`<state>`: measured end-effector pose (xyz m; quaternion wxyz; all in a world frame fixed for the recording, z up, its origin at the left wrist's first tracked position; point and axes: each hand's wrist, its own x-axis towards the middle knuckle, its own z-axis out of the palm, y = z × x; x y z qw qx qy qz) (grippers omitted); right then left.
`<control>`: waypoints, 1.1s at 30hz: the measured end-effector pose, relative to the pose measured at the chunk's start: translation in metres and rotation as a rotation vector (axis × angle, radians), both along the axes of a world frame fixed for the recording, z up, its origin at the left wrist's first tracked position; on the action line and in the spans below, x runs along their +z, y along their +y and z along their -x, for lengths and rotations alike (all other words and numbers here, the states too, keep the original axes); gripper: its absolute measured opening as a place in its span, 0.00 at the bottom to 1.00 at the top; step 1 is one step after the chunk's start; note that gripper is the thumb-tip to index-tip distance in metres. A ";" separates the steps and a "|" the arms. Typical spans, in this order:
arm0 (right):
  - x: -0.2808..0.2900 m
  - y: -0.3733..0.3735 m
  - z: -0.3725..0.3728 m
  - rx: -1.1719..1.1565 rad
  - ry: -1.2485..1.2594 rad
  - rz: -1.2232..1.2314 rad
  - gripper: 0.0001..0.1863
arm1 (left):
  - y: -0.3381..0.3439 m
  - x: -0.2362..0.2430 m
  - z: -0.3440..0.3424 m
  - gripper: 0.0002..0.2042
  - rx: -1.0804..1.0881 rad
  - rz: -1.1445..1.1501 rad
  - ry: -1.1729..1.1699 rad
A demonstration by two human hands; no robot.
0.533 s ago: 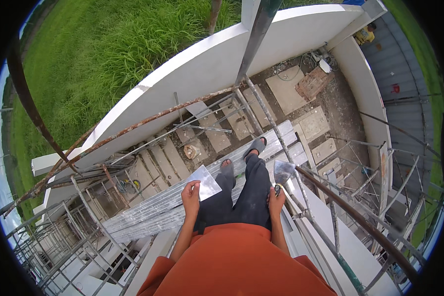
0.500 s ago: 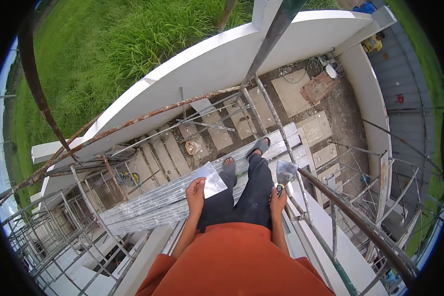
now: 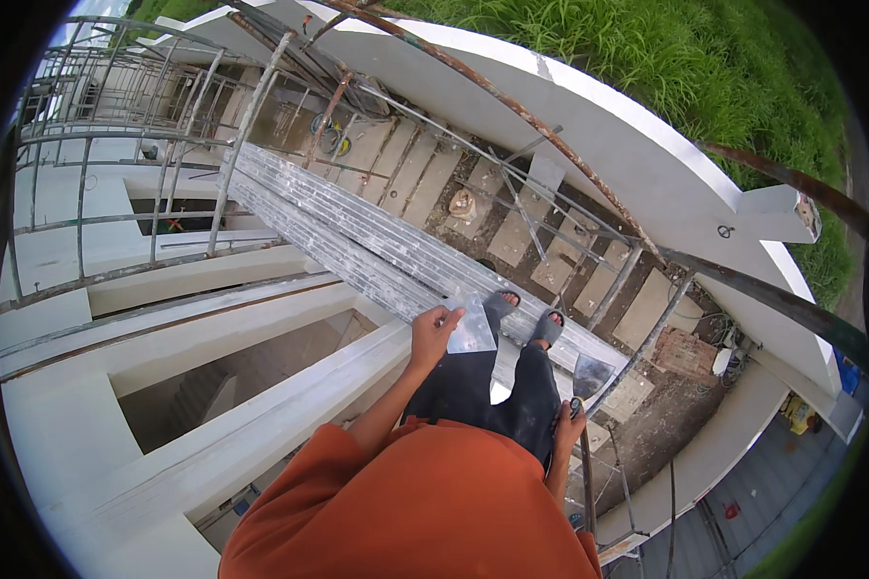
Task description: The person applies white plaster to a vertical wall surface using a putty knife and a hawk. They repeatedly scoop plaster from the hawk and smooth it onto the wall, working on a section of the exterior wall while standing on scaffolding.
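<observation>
My left hand (image 3: 433, 338) pinches the edge of a thin, flat, shiny rectangular sheet (image 3: 473, 328), held in front of my legs. In my right hand (image 3: 569, 427) is a putty knife (image 3: 592, 375), its handle wrapped by the fingers and its wide, smeared metal blade pointing away from me. Both hands are apart, one on either side of my dark trousers. My sandalled feet stand on long, pale-streaked metal scaffold planks (image 3: 348, 246).
Rusty scaffold pipes (image 3: 512, 101) cross on the far side. Lower down lie concrete slabs (image 3: 652, 309) and a pile of bricks (image 3: 686, 357). A white curved wall (image 3: 473, 68) borders tall grass. On the left, a white building wall (image 3: 68, 405) has deep window openings.
My view and body have turned to the left, bringing the building's openings into sight. Both hands keep hold of the sheet and the putty knife.
</observation>
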<state>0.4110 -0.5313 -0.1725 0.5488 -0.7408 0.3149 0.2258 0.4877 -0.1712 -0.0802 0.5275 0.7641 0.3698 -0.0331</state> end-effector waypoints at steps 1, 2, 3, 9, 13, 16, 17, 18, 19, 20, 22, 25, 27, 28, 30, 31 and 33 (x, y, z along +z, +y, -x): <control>0.001 -0.010 -0.005 0.048 -0.002 0.022 0.13 | -0.006 -0.003 0.008 0.18 0.095 0.015 0.000; 0.003 -0.020 -0.009 0.038 0.054 0.008 0.13 | -0.017 -0.008 0.014 0.18 0.201 0.091 -0.040; 0.001 -0.035 -0.009 0.054 0.074 0.009 0.13 | -0.033 -0.007 0.018 0.18 0.323 0.165 -0.082; -0.027 -0.086 -0.019 0.130 0.176 -0.045 0.13 | -0.072 -0.006 0.068 0.18 0.539 0.222 -0.069; -0.031 -0.087 -0.037 0.428 0.209 0.054 0.13 | -0.070 0.002 0.118 0.16 0.666 0.121 -0.021; -0.024 -0.075 -0.052 0.757 0.168 0.247 0.14 | -0.068 -0.009 0.149 0.15 0.892 0.206 -0.034; -0.025 -0.069 -0.054 0.856 0.150 0.316 0.14 | -0.063 -0.011 0.157 0.15 0.973 0.236 -0.061; -0.036 -0.075 -0.055 0.876 0.124 0.294 0.14 | -0.063 -0.024 0.178 0.14 0.954 0.210 0.016; -0.049 -0.084 -0.055 0.894 0.099 0.279 0.15 | -0.059 -0.019 0.181 0.14 0.948 0.178 0.113; -0.052 -0.079 -0.056 0.931 0.102 0.331 0.15 | -0.058 -0.024 0.187 0.15 0.981 0.175 0.110; -0.051 -0.074 -0.067 0.992 0.102 0.461 0.15 | -0.057 -0.033 0.194 0.16 0.985 0.153 0.128; -0.058 -0.063 -0.080 1.048 0.070 0.437 0.17 | -0.048 -0.042 0.200 0.21 0.972 0.084 0.195; -0.053 -0.037 -0.085 1.040 0.095 0.453 0.16 | -0.035 -0.047 0.201 0.21 0.921 0.019 0.291; -0.045 -0.026 -0.088 1.040 0.115 0.466 0.16 | -0.030 -0.054 0.201 0.21 0.969 0.021 0.257; -0.034 0.004 -0.096 0.956 0.227 0.419 0.16 | -0.015 -0.063 0.208 0.18 0.961 0.082 0.274; -0.033 0.021 -0.100 0.917 0.279 0.397 0.16 | -0.008 -0.069 0.211 0.17 1.052 0.142 0.189; -0.037 0.053 -0.106 1.055 0.207 0.463 0.14 | 0.006 -0.081 0.213 0.15 1.240 0.262 0.009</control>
